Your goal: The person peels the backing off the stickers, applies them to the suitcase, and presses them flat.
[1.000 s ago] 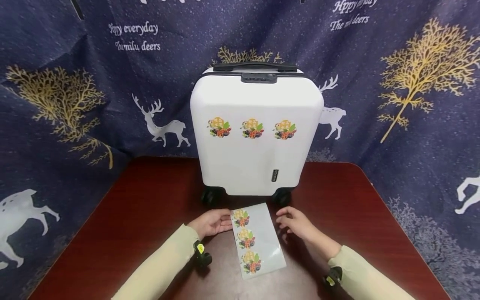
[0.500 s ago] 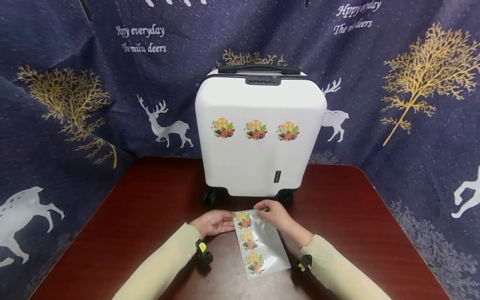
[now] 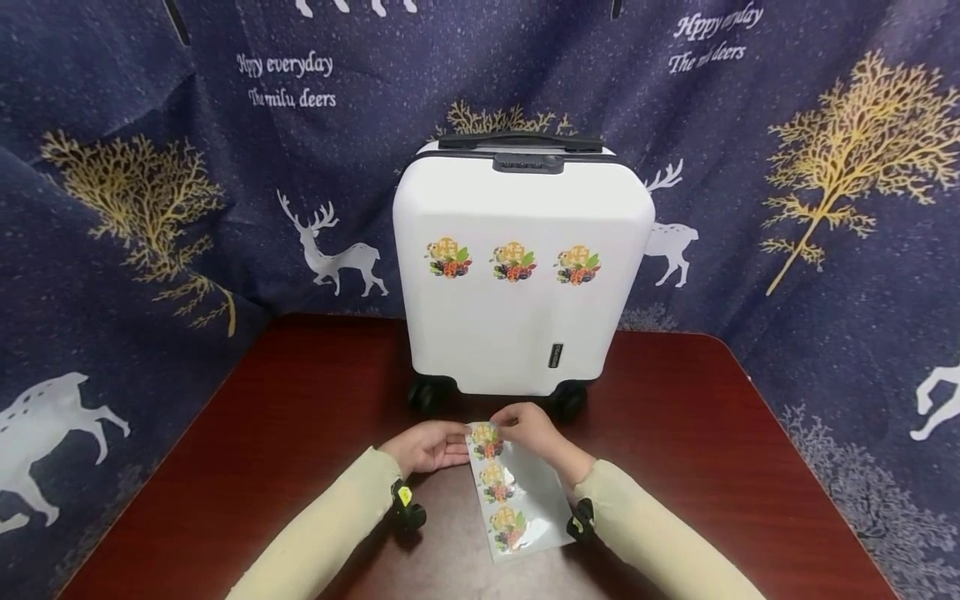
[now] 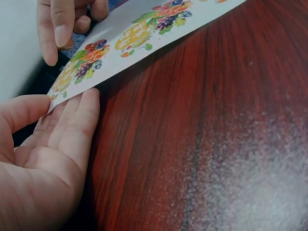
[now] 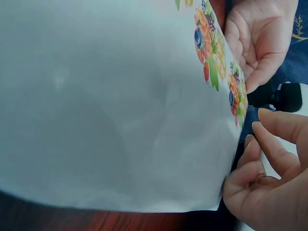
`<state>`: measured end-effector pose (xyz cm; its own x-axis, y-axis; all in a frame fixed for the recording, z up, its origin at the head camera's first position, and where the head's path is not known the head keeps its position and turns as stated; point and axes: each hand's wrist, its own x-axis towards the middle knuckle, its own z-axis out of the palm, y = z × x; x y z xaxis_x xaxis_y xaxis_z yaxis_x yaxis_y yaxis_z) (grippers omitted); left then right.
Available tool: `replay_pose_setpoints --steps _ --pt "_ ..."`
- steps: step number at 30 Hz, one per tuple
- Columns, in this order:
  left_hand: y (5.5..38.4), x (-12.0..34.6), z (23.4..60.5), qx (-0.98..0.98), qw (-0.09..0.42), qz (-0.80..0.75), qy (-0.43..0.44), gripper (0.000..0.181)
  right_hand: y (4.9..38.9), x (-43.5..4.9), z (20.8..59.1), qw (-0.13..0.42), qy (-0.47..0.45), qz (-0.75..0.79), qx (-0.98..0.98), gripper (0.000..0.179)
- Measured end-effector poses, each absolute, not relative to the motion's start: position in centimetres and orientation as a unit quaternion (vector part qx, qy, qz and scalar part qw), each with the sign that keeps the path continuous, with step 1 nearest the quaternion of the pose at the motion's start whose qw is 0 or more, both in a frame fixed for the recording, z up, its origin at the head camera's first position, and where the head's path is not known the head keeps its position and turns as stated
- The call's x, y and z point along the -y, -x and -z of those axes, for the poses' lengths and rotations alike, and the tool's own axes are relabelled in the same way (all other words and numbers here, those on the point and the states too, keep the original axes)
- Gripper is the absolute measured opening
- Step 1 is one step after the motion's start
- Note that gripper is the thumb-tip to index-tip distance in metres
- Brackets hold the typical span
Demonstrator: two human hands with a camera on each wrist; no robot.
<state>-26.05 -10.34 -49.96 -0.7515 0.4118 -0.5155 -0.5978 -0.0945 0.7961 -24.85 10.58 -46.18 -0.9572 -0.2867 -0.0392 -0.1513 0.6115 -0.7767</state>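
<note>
A glossy white sticker sheet [image 3: 536, 492] with a column of three fruit stickers [image 3: 497, 483] along its left side is in front of the suitcase. My left hand [image 3: 427, 447] holds the sheet's far left corner; in the left wrist view the thumb is on top and the straight fingers [image 4: 86, 108] lie underneath. Over the far edge, my right hand [image 3: 531, 429] has its fingertips right by the topmost sticker [image 5: 237, 96]. In the right wrist view its thumb and index finger [image 5: 276, 144] come near each other with nothing seen between them, and the other fingers bend at the sheet's edge.
A white suitcase [image 3: 517, 325] on black wheels [image 3: 427, 392] stands upright behind the sheet, with three matching fruit stickers [image 3: 513, 262] in a row on its front. Beneath is a dark red wooden table [image 3: 315, 400]. A navy curtain [image 3: 300, 233] with deer and trees hangs behind.
My right hand has moved left from beside the sheet, across its far edge, to the topmost sticker. My left hand stays at the corner. The head view has shifted slightly.
</note>
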Motion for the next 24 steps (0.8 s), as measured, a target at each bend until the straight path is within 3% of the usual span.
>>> replay_pose_setpoints --steps 24 --pt "26.3 10.7 50.2 -0.566 0.371 -0.736 0.032 0.045 25.0 -9.1 47.6 -0.004 0.152 0.367 -0.918 0.01"
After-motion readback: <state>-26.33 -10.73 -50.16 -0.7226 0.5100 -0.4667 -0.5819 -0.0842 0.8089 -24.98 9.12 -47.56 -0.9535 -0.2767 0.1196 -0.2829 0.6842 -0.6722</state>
